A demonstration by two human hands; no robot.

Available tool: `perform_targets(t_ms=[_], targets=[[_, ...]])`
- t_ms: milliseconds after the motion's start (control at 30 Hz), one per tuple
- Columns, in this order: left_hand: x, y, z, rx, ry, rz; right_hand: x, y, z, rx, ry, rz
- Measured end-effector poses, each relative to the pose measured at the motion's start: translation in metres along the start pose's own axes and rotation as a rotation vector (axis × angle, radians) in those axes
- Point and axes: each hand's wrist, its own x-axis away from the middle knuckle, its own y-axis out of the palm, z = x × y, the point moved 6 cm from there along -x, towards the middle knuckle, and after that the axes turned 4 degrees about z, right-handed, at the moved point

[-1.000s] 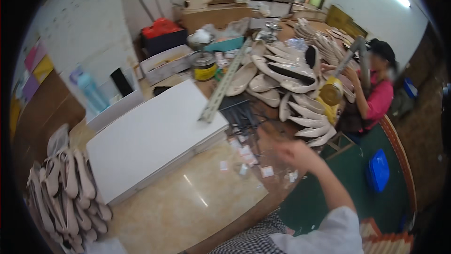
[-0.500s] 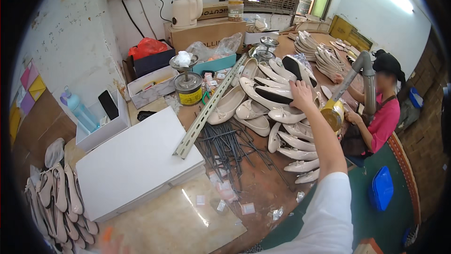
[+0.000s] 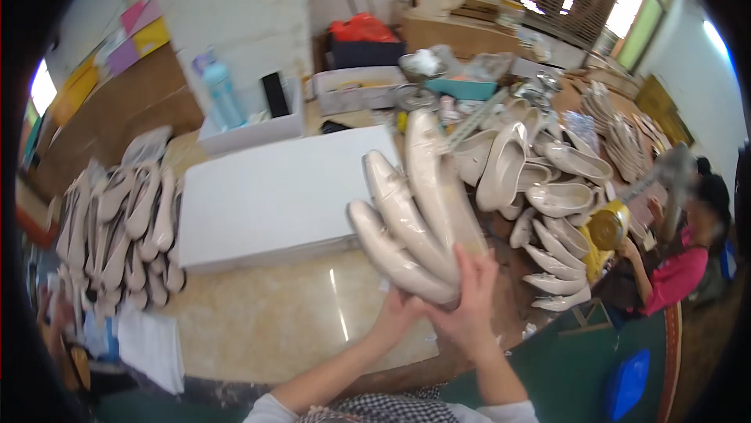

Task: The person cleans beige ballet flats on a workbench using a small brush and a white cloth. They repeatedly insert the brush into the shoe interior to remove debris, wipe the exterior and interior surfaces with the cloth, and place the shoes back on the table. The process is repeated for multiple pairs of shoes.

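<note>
Several cream, glossy ballet flats (image 3: 411,220) are bunched side by side between my two hands, toes pointing up and away, over the near side of the white box (image 3: 274,192). At the lower left of the bunch, my left hand (image 3: 397,315) closes on the shoes, its fingers mostly hidden beneath them. My right hand (image 3: 472,290) is wrapped round their near right end, fingers along the outer side. To the right of the bunch lies a heap of similar ballet flats (image 3: 559,198) on the table.
More flats (image 3: 117,227) stand packed at the left. Behind the white box are a tray with a blue bottle (image 3: 223,94) and a phone (image 3: 274,94), and small open boxes (image 3: 360,98). A seated co-worker (image 3: 680,267) works at the right beside a yellow canister (image 3: 609,227).
My right hand has lifted several flats off the heap and brought them left to the middle. My left hand has come in and taken hold too. The view has turned left.
</note>
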Motion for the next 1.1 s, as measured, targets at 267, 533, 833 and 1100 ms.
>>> perform_targets(t_ms=[267, 533, 833, 1100], targets=[[0.159, -0.22, 0.013, -0.171, -0.161, 0.689, 0.043, 0.079, -0.085, -0.488, 0.131, -0.514], [0.21, -0.253, 0.085, -0.92, -0.266, 0.84, 0.097, 0.136, -0.107, -0.451, 0.207, -0.775], [0.177, -0.204, 0.105, -0.87, -0.315, 0.472, 0.125, 0.117, -0.073, 0.131, -0.241, -0.951], [0.215, -0.216, 0.086, -1.046, -0.302, 0.585, 0.081, 0.076, -0.049, -0.19, -0.023, -0.438]])
